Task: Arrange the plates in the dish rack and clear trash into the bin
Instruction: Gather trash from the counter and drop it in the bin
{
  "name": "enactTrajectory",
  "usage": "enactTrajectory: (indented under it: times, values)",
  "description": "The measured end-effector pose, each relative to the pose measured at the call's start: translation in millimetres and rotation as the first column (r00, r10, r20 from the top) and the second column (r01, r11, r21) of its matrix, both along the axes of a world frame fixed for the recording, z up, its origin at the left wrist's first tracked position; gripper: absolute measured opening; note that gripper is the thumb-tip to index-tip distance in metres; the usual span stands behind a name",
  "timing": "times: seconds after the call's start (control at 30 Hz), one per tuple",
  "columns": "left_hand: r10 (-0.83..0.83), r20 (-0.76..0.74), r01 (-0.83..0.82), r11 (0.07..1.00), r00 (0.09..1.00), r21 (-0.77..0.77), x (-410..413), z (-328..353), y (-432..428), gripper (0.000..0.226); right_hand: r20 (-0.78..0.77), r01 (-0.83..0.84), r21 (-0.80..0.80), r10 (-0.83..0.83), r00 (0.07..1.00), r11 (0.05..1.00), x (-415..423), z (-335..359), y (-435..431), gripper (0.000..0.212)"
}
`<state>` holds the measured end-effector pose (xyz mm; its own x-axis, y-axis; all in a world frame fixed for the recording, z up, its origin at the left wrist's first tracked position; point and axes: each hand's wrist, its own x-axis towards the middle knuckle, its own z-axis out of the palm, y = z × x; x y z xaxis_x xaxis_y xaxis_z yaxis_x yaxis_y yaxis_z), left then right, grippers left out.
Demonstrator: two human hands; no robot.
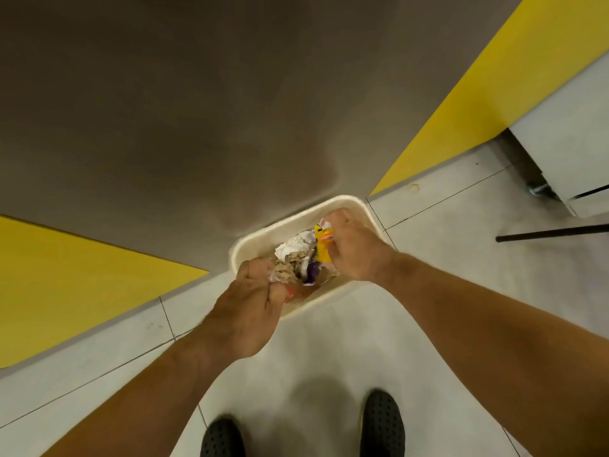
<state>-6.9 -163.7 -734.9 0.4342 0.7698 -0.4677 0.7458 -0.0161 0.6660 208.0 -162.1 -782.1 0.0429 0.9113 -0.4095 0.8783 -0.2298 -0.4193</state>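
Head view looks straight down at my two hands over the cream rectangular plastic bin (357,206), which stands on the pale tiled floor (329,341) against a brown wall (197,127). My left hand (253,301) is curled tight round a crumpled clear-and-red plastic wrapper (290,291) above the bin's near rim. My right hand (357,250) clamps a yellow snack wrapper (324,244) over the far side. Inside the bin lie crumpled white paper (295,243) and a purple wrapper (312,271). My black shoes (382,423) stand below.

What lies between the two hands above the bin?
In the head view, crumpled white paper and a purple wrapper show between the left hand and right hand, inside the bin rim.
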Motion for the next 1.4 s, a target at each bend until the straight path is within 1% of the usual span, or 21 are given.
enactTrajectory:
  times: [0.1, 0.23, 0.33, 0.37, 0.43, 0.5, 0.53, 0.57, 0.6, 0.67, 0.77, 0.8, 0.87, 0.93, 1.0, 1.03, 1.1, 1.13, 1.23, 1.3, 1.4]
  values:
    - [-0.04, 0.002, 0.04, 0.999, 0.999, 0.036, 1.4, -6.9, 3.9, 0.015, 0.074, -0.135, -0.079, 0.141, 0.987, 0.988, -3.4, -10.5, 0.8, 0.031]
    - [-0.081, 0.018, 0.077, 0.984, 0.997, 0.158, 3.7, -19.5, 6.4, 0.03, 0.23, -0.042, -0.121, 0.069, 0.971, 0.992, -8.4, -26.3, 12.1, 0.025]
    - [-0.182, -0.087, 0.197, 0.954, 0.98, 0.228, 7.1, -36.9, 7.6, 0.032, 0.227, -0.027, -0.155, 0.062, 0.972, 0.988, -9.3, -38.2, 22.0, 0.027]
    - [-0.201, -0.129, 0.226, 0.948, 0.971, 0.225, 10.0, -44.0, 8.5, 0.035, 0.217, -0.028, -0.159, 0.063, 0.974, 0.987, -11.3, -43.0, 24.6, 0.029]
    - [-0.193, -0.165, 0.215, 0.969, 0.967, 0.125, 20.6, -56.2, 11.7, 0.043, 0.206, -0.07, -0.19, 0.109, 0.972, 0.979, -17.7, -48.9, 27.8, 0.025]
    - [-0.133, -0.156, 0.138, 0.99, 0.979, 0.016, 33.6, -65.4, 17.3, 0.04, 0.191, -0.117, -0.281, 0.175, 0.966, 0.953, -22.9, -57.5, 25.7, 0.009]
    - [-0.116, -0.163, 0.119, 0.993, 0.98, 0.006, 39.8, -70.0, 21.0, 0.037, 0.178, -0.145, -0.321, 0.21, 0.961, 0.936, -23.7, -59.1, 24.3, 0.008]
    - [-0.122, -0.186, 0.128, 0.991, 0.975, 0.021, 45.7, -75.9, 24.6, 0.033, 0.163, -0.165, -0.351, 0.233, 0.959, 0.922, -23.3, -57.6, 23.1, 0.018]
    - [-0.152, -0.225, 0.164, 0.986, 0.962, 0.032, 51.7, -81.9, 26.7, 0.029, 0.14, -0.171, -0.377, 0.239, 0.961, 0.91, -20.6, -58.4, 22.9, 0.022]
    - [-0.275, -0.319, 0.3, 0.954, 0.907, 0.029, 62.6, -97.9, 27.7, 0.023, 0.079, -0.19, -0.399, 0.24, 0.967, 0.897, -14.3, -52.7, 24.5, 0.014]
    - [-0.33, -0.413, 0.378, 0.925, 0.849, 0.038, 71.1, -124.9, 26.2, 0.044, 0.013, -0.215, -0.366, 0.236, 0.972, 0.905, -4.6, -36.9, 22.9, 0.009]
    - [-0.369, -0.465, 0.448, 0.891, 0.805, 0.068, 73.0, -131.6, 27.0, 0.049, 0.013, -0.223, -0.335, 0.241, 0.97, 0.915, -2.6, -31.4, 20.5, 0.009]
    - [-0.456, -0.582, 0.629, 0.767, 0.674, 0.127, 76.3, -140.2, 30.0, 0.046, 0.017, -0.243, -0.289, 0.259, 0.966, 0.926, 2.5, -22.2, 13.9, 0.011]
    - [-0.464, -0.636, 0.643, 0.763, 0.616, 0.067, 75.4, -147.0, 35.5, 0.033, 0.015, -0.197, -0.271, 0.209, 0.978, 0.942, 8.1, -13.3, 9.2, 0.026]
    - [-0.433, -0.563, 0.538, 0.843, 0.704, 0.023, 70.8, -152.6, 38.1, 0.025, 0.005, -0.139, -0.244, 0.145, 0.989, 0.96, 15.0, -5.7, 5.7, 0.027]
    - [-0.415, -0.483, 0.478, 0.879, 0.771, 0.008, 68.6, -155.4, 37.8, 0.031, 0.006, -0.112, -0.227, 0.117, 0.993, 0.967, 18.1, -2.4, 4.4, 0.027]
    - [-0.411, -0.362, 0.42, 0.906, 0.836, -0.057, 66.1, -151.4, 38.1, 0.044, -0.014, -0.018, -0.198, 0.016, 1.0, 0.98, 24.3, 6.1, 1.3, 0.031]
    - [-0.424, -0.353, 0.412, 0.904, 0.834, -0.112, 65.1, -146.5, 38.6, 0.044, -0.038, 0.042, -0.184, -0.049, 0.998, 0.982, 26.6, 11.1, -0.3, 0.033]
    - [-0.545, -0.433, 0.479, 0.838, 0.718, -0.261, 64.7, -119.9, 40.7, 0.037, -0.117, 0.202, -0.134, -0.218, 0.969, 0.97, 30.9, 28.1, -5.8, 0.032]
    - [-0.576, -0.437, 0.51, 0.816, 0.69, -0.271, 66.6, -82.7, 43.5, 0.026, -0.148, 0.256, -0.105, -0.27, 0.951, 0.961, 29.6, 45.4, -11.3, 0.029]
    - [-0.583, -0.427, 0.547, 0.809, 0.692, -0.218, 60.8, -10.8, 42.1, 0.029, -0.159, 0.278, -0.058, -0.284, 0.946, 0.959, 23.1, 83.6, -22.7, 0.028]
